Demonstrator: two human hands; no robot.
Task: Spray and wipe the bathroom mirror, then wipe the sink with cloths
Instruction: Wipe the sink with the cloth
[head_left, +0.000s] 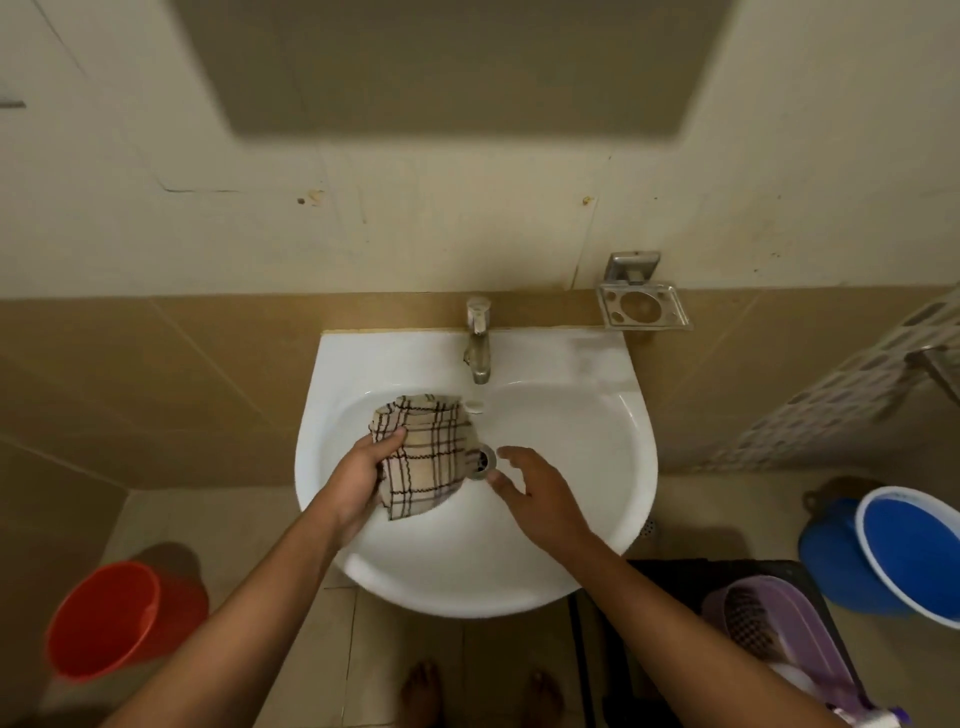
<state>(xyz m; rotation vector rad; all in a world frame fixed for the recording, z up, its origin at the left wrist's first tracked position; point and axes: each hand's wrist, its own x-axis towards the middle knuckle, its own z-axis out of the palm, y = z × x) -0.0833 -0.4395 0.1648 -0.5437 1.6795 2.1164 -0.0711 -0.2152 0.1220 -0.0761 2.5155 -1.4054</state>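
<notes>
Sink-wiping step, judged from the layout: the left hand (358, 480) grips a beige cotton cloth with dark brown check lines (423, 457), fingers (389, 439) closed over its left edge, cloth pressed on the inner left slope of the white ceramic wall-mounted sink (571, 551), its right edge just beside the round chrome drain (484, 460). Right hand (540, 493) hovers over the bowl right of the drain, fingers spread wide, holding nothing, seemingly not touching the ceramic. To do it well: keep the cloth flat under the palm rather than bunched, sweep in arcs from rim down toward the drain, cover the right slope and the flat back ledge around the chrome pillar tap (478, 338), where a dull smear shows at right; the free hand could brace on the rim. Risk: cloth corner dragging into the drain opening. Mirror (452, 67) on the wall above, grey and blurred, cleanliness cannot be told. Containers: the sink bowl holds only the cloth, no standing water visible; the steel wall soap dish (644, 306) right of the tap is empty; orange plastic bucket (119, 618) on the floor at left, inside looks empty; blue plastic bucket (904, 556) at right, contents unclear; purple plastic basket (779, 629) lower right, something white in it, unidentifiable.
</notes>
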